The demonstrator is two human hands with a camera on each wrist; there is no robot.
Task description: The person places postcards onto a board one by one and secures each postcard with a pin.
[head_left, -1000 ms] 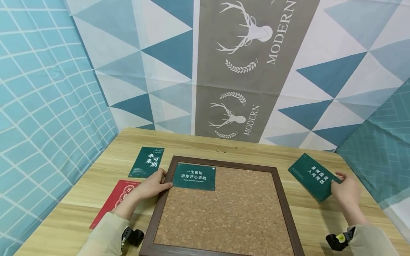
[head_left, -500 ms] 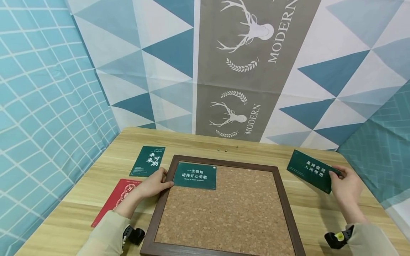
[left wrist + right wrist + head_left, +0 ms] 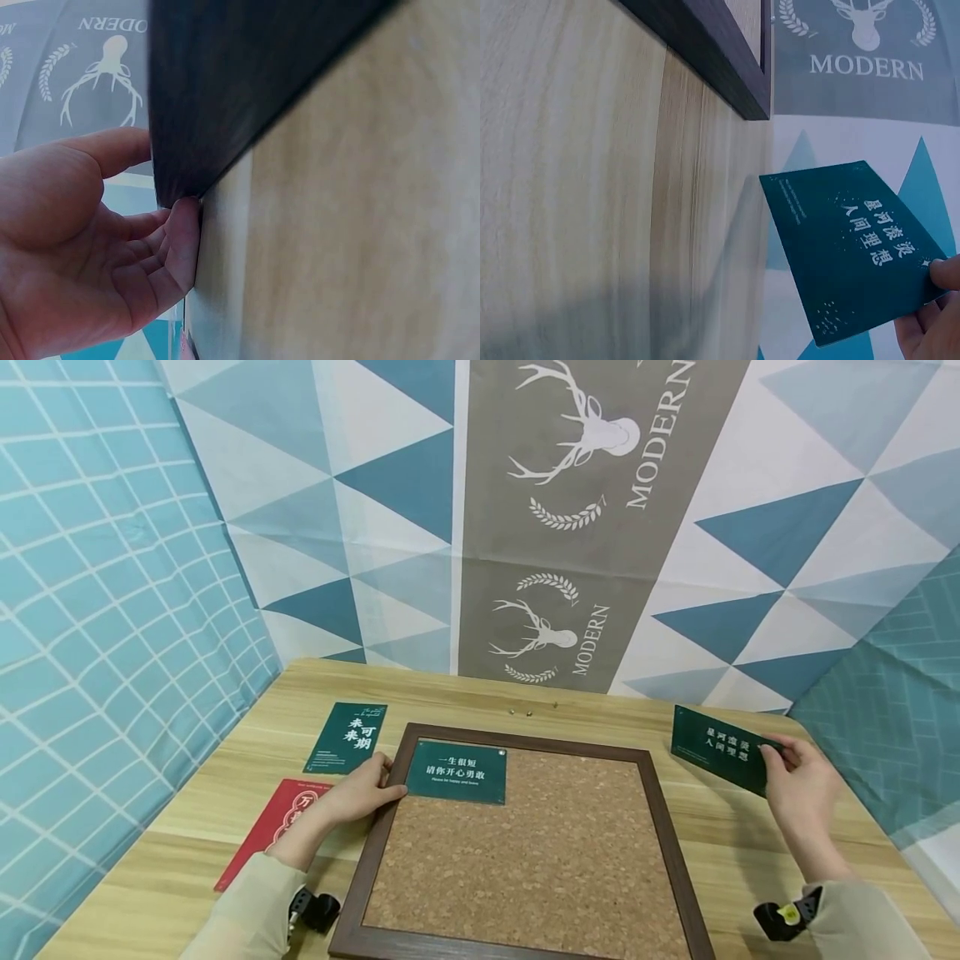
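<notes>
A brown-framed cork board lies on the wooden table, with a green card at its upper left corner. My left hand grips the left side of the frame, thumb on top and fingers against the outer edge; the left wrist view shows the fingers curled at the dark frame. Right of the board, my right hand pinches another green card by its right end. That card, printed with white characters, is tilted up over the table, its face plain in the right wrist view.
Left of the board lie a green card and a red card, partly behind the left forearm. Several tiny pins sit beyond the board's far edge. A patterned cloth wall rises behind the table.
My right hand has lifted its green card and tipped it more upright, shifting slightly away from me and leftward. The left hand keeps its hold on the frame.
</notes>
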